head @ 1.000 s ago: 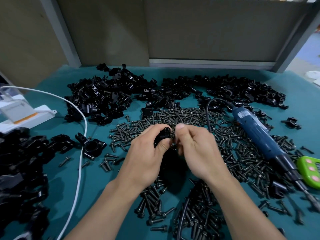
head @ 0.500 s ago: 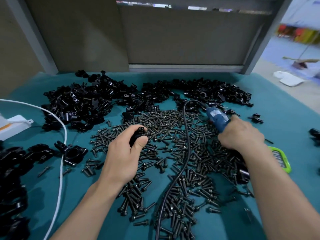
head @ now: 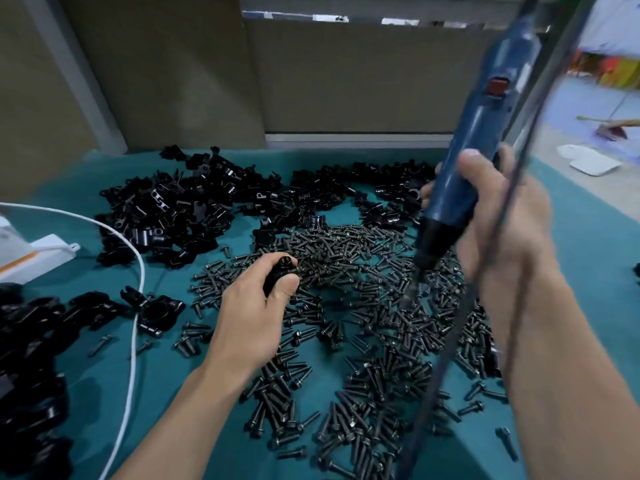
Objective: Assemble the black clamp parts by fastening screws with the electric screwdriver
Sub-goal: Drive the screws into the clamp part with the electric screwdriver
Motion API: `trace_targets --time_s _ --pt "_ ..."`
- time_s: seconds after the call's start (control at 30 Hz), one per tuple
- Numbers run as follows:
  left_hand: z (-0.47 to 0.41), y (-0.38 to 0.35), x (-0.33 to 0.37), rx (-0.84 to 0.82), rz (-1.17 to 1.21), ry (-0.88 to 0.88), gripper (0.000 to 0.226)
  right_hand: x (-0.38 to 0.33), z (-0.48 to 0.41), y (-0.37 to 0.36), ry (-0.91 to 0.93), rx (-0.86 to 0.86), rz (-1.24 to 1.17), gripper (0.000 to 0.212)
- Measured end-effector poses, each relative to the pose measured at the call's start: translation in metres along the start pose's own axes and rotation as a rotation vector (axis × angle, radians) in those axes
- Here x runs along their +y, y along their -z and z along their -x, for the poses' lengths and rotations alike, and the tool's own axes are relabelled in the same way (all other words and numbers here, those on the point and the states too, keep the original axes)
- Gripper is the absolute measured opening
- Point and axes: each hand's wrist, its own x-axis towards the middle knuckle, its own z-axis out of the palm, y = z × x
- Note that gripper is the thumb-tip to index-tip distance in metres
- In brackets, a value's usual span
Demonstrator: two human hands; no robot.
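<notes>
Black clamp part (head: 277,278), one, gripped by left hand (head: 252,323), one blue screwdriver (head: 485,116) gripped by right hand (head: 509,230)

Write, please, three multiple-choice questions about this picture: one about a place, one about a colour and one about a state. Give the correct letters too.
1. Where does the white cable lie?
A. On the left part of the table
B. Along the far wall
C. Over the table's right edge

2. What colour is the body of the electric screwdriver?
A. Red
B. Blue
C. Yellow

3. How is the electric screwdriver now?
A. Lying flat on the table
B. Hanging on a hook
C. Held by the right hand, tip down

Answers: 1 A, it curves past the black clamp parts at the left. 2 B, its casing is plainly blue. 3 C, fingers curl round it and its tip points down over the screws.
</notes>
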Motion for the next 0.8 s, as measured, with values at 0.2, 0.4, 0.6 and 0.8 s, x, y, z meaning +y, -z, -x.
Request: trace_targets --time_s 0.2,0.4,0.6,0.8 --pt "0.002 0.001 0.003 -0.038 -0.028 -0.016 0.064 0.047 0.008 -0.05 -0.379 0.239 -0.59 0.02" --pt "0.003 0.002 0.004 -0.072 -0.057 0.003 0.051 0.084 0.013 -0.053 -0.413 0.349 -0.858 0.021" --pt "0.002 -0.001 -0.002 -0.074 -0.081 -0.025 0.051 0.093 0.01 -0.04 -0.395 0.438 -0.844 0.02" --pt "0.002 -0.002 -0.002 -0.06 -0.087 -0.048 0.045 0.099 0.008 -0.039 -0.37 0.429 -0.831 0.021"
